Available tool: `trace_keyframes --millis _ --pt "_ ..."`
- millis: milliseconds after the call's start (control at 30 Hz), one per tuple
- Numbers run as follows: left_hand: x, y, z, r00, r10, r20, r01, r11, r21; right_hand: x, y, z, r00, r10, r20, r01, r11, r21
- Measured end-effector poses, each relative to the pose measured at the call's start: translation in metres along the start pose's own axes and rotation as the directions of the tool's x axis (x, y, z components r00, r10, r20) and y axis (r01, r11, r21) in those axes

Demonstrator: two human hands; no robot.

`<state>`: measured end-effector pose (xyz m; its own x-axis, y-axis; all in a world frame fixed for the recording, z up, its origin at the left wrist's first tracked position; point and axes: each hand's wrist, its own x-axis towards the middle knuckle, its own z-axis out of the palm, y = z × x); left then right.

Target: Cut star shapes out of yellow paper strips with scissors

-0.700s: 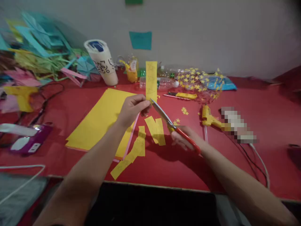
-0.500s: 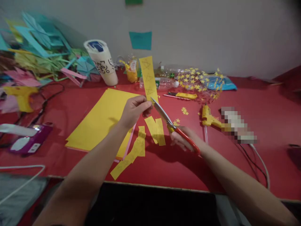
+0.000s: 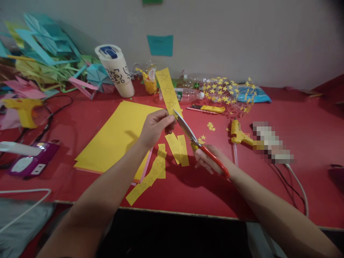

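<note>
Between thumb and fingers, my left hand [image 3: 158, 125] pinches the lower end of a yellow paper strip [image 3: 168, 89] with stars drawn on it. The strip stands up, leaning left. My right hand [image 3: 209, 159] grips red-handled scissors [image 3: 213, 157], whose blade tips are at the strip's lower end beside my left fingertips. Below my hands lie more yellow strips [image 3: 177, 148] with drawn stars, some overlapping. Small cut-out paper stars [image 3: 211, 126] form a little pile to the right of the blades. A stack of yellow paper sheets [image 3: 110, 138] lies under and left of my left forearm.
A yellow glue gun [image 3: 236, 132] lies at right, near a pixelated object [image 3: 272, 143] with a cable. Behind are a yellow cutter [image 3: 212, 109], plastic bottles [image 3: 190, 94] and a white tumbler [image 3: 118, 71]. Folded paper shapes [image 3: 51, 46] and another glue gun [image 3: 23, 109] are at left.
The top of the paper strip has tilted a little to the left and down. Both hands and the scissors have stayed almost in place.
</note>
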<state>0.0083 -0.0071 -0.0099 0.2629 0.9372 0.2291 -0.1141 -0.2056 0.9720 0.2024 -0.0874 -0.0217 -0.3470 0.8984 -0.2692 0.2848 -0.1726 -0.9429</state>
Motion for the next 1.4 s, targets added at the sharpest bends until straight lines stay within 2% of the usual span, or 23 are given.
trace_keyframes --millis 733,900,1067,1233,1400 --pt "0.0013 0.0052 -0.0020 0.998 -0.056 0.016 0.056 0.997 -0.052 -0.0011 -0.0026 -0.0007 0.999 0.020 -0.036 -0.019 1.000 0.022" --pt "0.0029 0.0074 -0.0030 0.998 -0.065 0.000 0.064 0.992 -0.112 -0.0004 -0.0026 -0.0014 0.999 0.008 -0.037 -0.008 1.000 0.016" --pt "0.0037 0.0071 -0.0026 0.994 -0.087 -0.061 0.077 0.986 -0.150 -0.0006 -0.0034 0.0000 0.999 0.004 -0.031 -0.004 1.000 0.027" --pt "0.0022 0.0073 0.0009 0.990 -0.135 0.039 0.139 0.981 -0.134 -0.0009 0.0000 0.0025 0.996 -0.018 -0.091 0.017 1.000 -0.007" --pt "0.0031 0.0062 -0.0001 0.995 -0.101 -0.006 0.099 0.985 -0.144 -0.0002 0.0023 0.0023 0.995 -0.011 -0.097 0.009 1.000 -0.025"
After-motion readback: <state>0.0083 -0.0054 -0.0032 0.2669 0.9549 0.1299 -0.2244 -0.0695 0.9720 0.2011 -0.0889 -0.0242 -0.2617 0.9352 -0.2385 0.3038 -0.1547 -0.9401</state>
